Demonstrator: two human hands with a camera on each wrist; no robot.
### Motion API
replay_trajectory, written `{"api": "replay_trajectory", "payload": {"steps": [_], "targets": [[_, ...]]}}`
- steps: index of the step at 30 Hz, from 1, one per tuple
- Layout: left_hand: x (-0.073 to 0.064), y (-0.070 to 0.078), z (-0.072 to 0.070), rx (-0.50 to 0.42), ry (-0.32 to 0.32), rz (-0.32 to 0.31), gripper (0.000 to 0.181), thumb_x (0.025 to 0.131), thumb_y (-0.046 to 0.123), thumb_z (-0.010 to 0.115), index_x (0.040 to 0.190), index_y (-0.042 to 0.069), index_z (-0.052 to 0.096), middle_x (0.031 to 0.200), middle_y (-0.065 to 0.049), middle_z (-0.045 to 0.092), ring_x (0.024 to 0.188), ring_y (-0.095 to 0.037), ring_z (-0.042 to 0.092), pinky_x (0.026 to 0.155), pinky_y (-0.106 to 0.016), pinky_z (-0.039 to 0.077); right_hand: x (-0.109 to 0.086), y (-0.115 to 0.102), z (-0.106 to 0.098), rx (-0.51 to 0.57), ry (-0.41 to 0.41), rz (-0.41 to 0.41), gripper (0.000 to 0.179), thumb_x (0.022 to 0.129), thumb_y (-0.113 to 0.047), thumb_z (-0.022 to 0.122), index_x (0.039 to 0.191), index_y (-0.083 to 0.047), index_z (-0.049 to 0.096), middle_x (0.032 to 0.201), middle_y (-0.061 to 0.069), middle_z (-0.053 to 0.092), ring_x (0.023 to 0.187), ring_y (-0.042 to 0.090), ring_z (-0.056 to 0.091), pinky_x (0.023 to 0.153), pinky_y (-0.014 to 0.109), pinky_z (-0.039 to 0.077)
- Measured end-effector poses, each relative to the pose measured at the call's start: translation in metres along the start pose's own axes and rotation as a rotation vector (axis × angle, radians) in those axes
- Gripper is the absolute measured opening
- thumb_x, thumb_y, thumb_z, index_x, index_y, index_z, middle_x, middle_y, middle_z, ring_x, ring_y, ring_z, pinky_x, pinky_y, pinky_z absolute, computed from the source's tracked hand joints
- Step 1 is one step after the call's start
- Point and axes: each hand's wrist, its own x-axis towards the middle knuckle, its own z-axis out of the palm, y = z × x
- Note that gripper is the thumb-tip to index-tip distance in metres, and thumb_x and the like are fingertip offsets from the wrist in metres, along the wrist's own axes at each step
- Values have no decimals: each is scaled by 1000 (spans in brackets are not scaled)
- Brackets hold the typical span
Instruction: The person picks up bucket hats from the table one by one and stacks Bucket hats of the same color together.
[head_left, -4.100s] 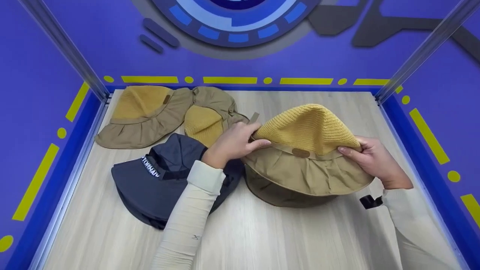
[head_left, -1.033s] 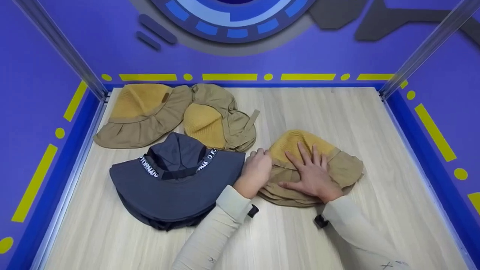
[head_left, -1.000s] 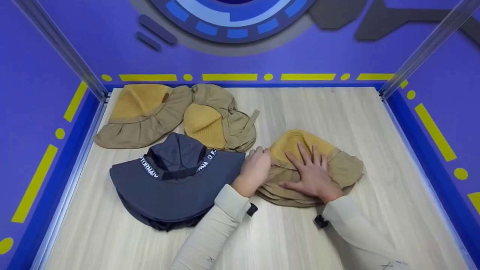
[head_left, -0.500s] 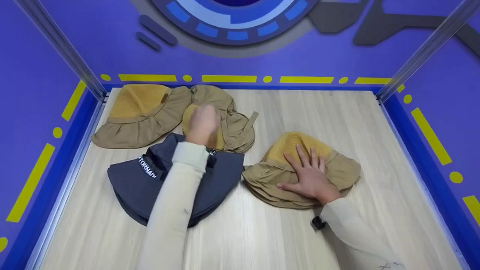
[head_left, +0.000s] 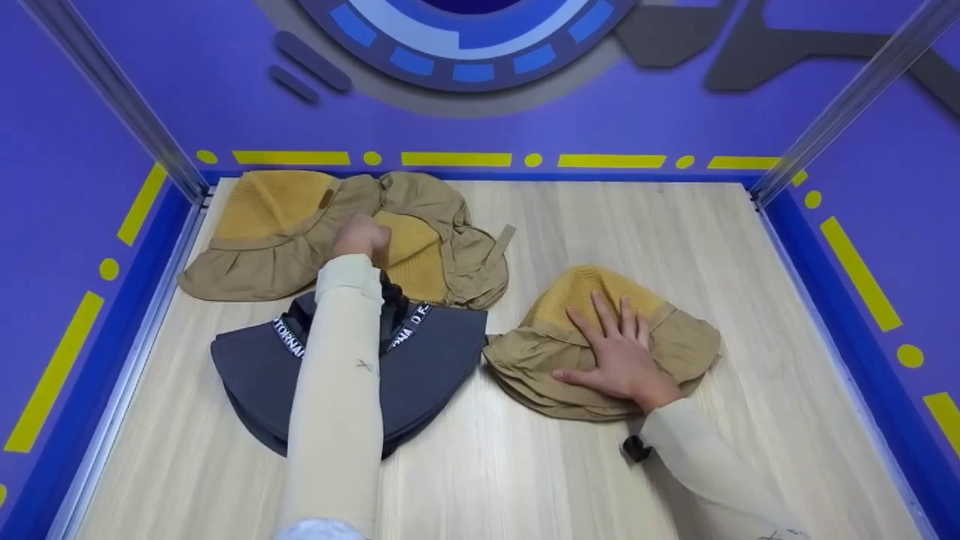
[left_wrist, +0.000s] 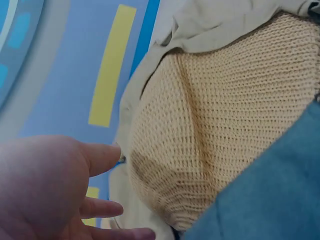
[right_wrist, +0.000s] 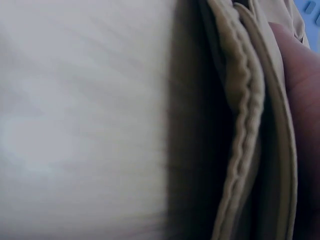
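L hand [head_left: 361,235] moved left, fingers [left_wrist: 102,207] straight; R hand [head_left: 621,361] spread on yel-tan hat [head_left: 553,346].

Right hand [head_left: 619,361], fingers spread, resting on near hat [head_left: 556,341]. Left hand [head_left: 362,237] at border between labelled hat [head_left: 271,204] and strapped hat [head_left: 418,257]. Dark hat [head_left: 431,365] partly hidden by left sleeve [head_left: 337,397].
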Motion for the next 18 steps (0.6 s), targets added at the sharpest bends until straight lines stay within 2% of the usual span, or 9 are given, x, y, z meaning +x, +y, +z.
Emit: {"api": "replay_trajectory", "payload": {"steps": [2, 5, 8, 9, 11, 13, 15, 17, 18], "targets": [[4, -2, 0, -50, -28, -21, 56, 100, 25, 42, 147, -5, 46, 150, -21, 49, 121, -30, 47, 113, -46, 43, 0, 0, 0, -6, 0, 2, 107, 73, -88, 63, 162, -38, 28, 174, 11, 3, 154, 55, -6, 115, 78, -1], [8, -5, 2, -133, -58, -44, 66, 101, 26, 42, 158, -4, 27, 160, -22, 37, 136, -33, 41, 120, -47, 36, 0, -1, 0, -8, 4, 0, 107, 73, -88, 63, 162, -38, 29, 174, 11, 4, 154, 55, -5, 115, 79, 0], [10, -7, 7, -188, -70, -53, 75, 102, 27, 43, 162, -3, 9, 165, -25, 26, 146, -36, 34, 123, -47, 31, -1, -2, -1, -11, 6, -3, 107, 73, -88, 63, 162, -38, 28, 174, 11, 4, 154, 56, -4, 115, 79, 0], [11, -7, 8, -200, -67, -56, 77, 102, 29, 44, 161, -4, 8, 164, -26, 25, 147, -37, 33, 124, -47, 31, 0, -3, -1, -10, 7, -5, 107, 73, -88, 63, 162, -38, 29, 174, 11, 4, 154, 56, -4, 115, 79, 0], [11, -7, 10, -238, -41, -61, 78, 103, 32, 49, 160, -6, 13, 162, -28, 28, 147, -38, 33, 123, -47, 32, 0, -3, -1, -9, 10, -6, 107, 73, -88, 63, 162, -38, 29, 174, 11, 4, 154, 55, -4, 115, 79, 0], [10, -5, 12, -278, -11, -58, 76, 102, 37, 54, 156, -9, 26, 157, -29, 38, 144, -40, 39, 120, -47, 37, 0, -2, 0, -1, 13, -6, 107, 73, -88, 63, 162, -37, 29, 174, 11, 4, 155, 55, -4, 116, 78, 0], [11, -3, 14, -363, 34, -48, 75, 99, 42, 62, 151, -8, 38, 150, -25, 47, 139, -36, 46, 117, -45, 41, 0, -1, 1, 8, 18, -7, 107, 73, -87, 64, 161, -37, 30, 174, 11, 4, 155, 55, -5, 115, 78, 0], [12, -1, 16, -478, 53, -36, 72, 96, 43, 69, 145, -5, 48, 133, -19, 58, 122, -30, 56, 107, -40, 48, -1, 1, 1, 12, 22, -9, 107, 73, -87, 64, 161, -36, 30, 174, 11, 4, 155, 55, -5, 116, 78, 0], [13, 0, 17, -540, 45, -32, 63, 93, 43, 73, 133, -4, 57, 116, -14, 63, 106, -25, 61, 95, -37, 53, -1, 1, 2, 14, 22, -9, 107, 73, -87, 64, 162, -36, 30, 174, 11, 3, 155, 55, -5, 116, 78, 0]]}}
